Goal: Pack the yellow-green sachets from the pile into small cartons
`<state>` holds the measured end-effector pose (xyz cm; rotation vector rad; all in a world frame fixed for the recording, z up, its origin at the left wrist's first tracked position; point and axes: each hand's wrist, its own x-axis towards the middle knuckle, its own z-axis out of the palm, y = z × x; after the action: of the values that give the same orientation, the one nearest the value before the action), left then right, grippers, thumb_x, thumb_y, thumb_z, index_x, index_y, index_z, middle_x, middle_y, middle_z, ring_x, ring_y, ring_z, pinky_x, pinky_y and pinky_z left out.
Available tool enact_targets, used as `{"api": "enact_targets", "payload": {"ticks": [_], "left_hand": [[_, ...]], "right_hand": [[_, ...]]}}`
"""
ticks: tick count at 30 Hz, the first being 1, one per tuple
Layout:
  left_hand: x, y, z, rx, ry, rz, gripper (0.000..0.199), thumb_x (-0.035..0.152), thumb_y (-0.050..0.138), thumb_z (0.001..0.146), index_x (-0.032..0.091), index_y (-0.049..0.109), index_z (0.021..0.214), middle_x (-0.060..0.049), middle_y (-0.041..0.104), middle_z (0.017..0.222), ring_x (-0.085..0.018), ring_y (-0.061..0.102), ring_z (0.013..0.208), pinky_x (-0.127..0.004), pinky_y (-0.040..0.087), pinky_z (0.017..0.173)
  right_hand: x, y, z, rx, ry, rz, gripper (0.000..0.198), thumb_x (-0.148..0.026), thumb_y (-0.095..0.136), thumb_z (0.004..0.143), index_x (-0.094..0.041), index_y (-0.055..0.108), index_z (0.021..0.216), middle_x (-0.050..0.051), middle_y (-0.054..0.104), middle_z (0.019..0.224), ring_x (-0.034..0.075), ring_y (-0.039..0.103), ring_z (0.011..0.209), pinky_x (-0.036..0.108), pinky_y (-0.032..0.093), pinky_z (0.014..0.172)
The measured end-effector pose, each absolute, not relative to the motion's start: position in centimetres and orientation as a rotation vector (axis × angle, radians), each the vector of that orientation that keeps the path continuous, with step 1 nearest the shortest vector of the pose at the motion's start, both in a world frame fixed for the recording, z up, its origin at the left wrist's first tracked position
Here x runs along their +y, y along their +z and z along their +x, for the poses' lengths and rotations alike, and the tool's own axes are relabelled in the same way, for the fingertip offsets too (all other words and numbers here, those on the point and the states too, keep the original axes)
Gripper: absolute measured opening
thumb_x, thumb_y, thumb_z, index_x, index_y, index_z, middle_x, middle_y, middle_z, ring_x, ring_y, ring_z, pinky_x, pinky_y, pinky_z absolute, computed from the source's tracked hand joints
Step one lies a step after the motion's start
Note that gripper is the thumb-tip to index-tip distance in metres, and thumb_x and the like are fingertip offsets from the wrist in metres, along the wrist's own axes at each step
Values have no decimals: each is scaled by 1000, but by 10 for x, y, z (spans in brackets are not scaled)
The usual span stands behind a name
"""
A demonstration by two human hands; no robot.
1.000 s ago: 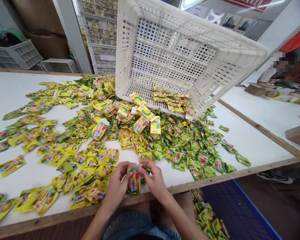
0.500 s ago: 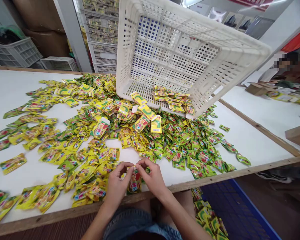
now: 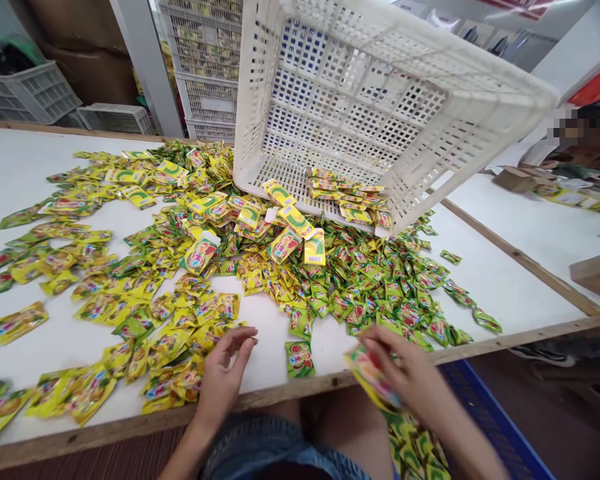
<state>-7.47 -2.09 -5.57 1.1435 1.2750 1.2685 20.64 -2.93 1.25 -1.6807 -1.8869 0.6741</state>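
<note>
My left hand (image 3: 229,365) rests over the front of the white table, fingers loosely curved and thumb apart, with nothing in it. My right hand (image 3: 397,363) is at the front edge, shut on a small printed candy box (image 3: 370,381), yellow with red and pink print and blurred by motion. Between the hands a green candy packet (image 3: 300,359) lies flat on the table. Yellow packets (image 3: 175,373) lie close to my left hand, and a heap of green packets (image 3: 380,287) is behind my right hand. Several open-flapped boxes (image 3: 285,243) lie on the heap.
A large white perforated crate (image 3: 260,175) lies tipped towards me on the heap, with boxes inside. Below the edge at right, a blue crate (image 3: 485,420) holds filled boxes (image 3: 420,447). A wooden rim (image 3: 260,399) borders the table. A person (image 3: 577,127) is at far right.
My hands have parted. The right one has swung right with the box, to the table's edge above the blue crate; the left has stayed nearly in place. The green packet between them now shows.
</note>
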Motion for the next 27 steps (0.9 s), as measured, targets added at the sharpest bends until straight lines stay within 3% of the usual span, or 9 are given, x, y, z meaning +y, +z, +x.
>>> {"api": "enact_targets", "payload": {"ticks": [3, 7, 11, 13, 16, 19, 23, 27], "left_hand": [[-19, -58, -75, 1333, 1204, 1201, 19, 32, 55, 80, 18, 61, 91, -6, 65, 92, -20, 62, 87, -32, 47, 81], [-20, -57, -70, 1371, 1157, 1339, 16, 31, 55, 81, 19, 63, 89, -5, 65, 89, -20, 61, 84, -31, 45, 80], [-25, -54, -69, 1392, 1168, 1379, 16, 30, 54, 81, 19, 63, 87, -5, 66, 86, -20, 61, 84, -30, 45, 79], [-27, -52, -72, 1393, 1174, 1371, 16, 30, 54, 81, 19, 64, 86, -5, 66, 84, -20, 62, 84, -30, 45, 79], [-26, -51, -78, 1386, 1218, 1298, 17, 31, 56, 80, 18, 62, 88, -6, 66, 87, -21, 62, 86, -31, 46, 81], [-17, -49, -80, 1321, 1304, 1130, 25, 33, 58, 78, 16, 58, 97, -8, 66, 94, -21, 62, 89, -35, 46, 85], [-2, -45, -64, 1056, 1337, 930, 43, 35, 63, 74, 16, 53, 110, -12, 62, 111, -23, 59, 100, -37, 45, 89], [-3, -41, -52, 840, 1128, 687, 38, 34, 66, 71, 14, 57, 101, -13, 69, 96, -26, 66, 85, -35, 52, 72]], "right_hand": [[-29, 27, 255, -2041, 464, -1911, 19, -39, 52, 78, -25, 65, 76, 8, 66, 78, 24, 60, 72, 35, 45, 65], [21, 13, 222, -1982, 331, -1763, 28, -40, 47, 83, -21, 58, 100, 10, 63, 99, 25, 57, 92, 37, 43, 79], [105, -10, 149, -1700, 45, -1795, 58, -48, 56, 76, -8, 45, 118, 21, 54, 113, 31, 50, 103, 43, 38, 86], [133, -14, 129, -1673, -8, -1859, 67, -44, 63, 71, -4, 42, 120, 25, 52, 113, 35, 47, 106, 47, 35, 87], [141, -14, 130, -1658, 7, -1899, 61, -33, 64, 70, -5, 42, 120, 24, 54, 110, 36, 47, 105, 51, 31, 89], [106, -14, 144, -1537, 264, -1777, 53, -35, 59, 73, -11, 44, 119, 19, 56, 110, 32, 51, 101, 49, 36, 87], [26, -18, 137, -1494, 1145, -1300, 31, -38, 50, 82, -22, 54, 108, 8, 62, 104, 22, 59, 91, 35, 47, 78], [-18, -21, 115, -1636, 1628, -1029, 27, -34, 48, 86, -23, 59, 109, 3, 66, 93, 19, 60, 90, 32, 49, 76]]}}
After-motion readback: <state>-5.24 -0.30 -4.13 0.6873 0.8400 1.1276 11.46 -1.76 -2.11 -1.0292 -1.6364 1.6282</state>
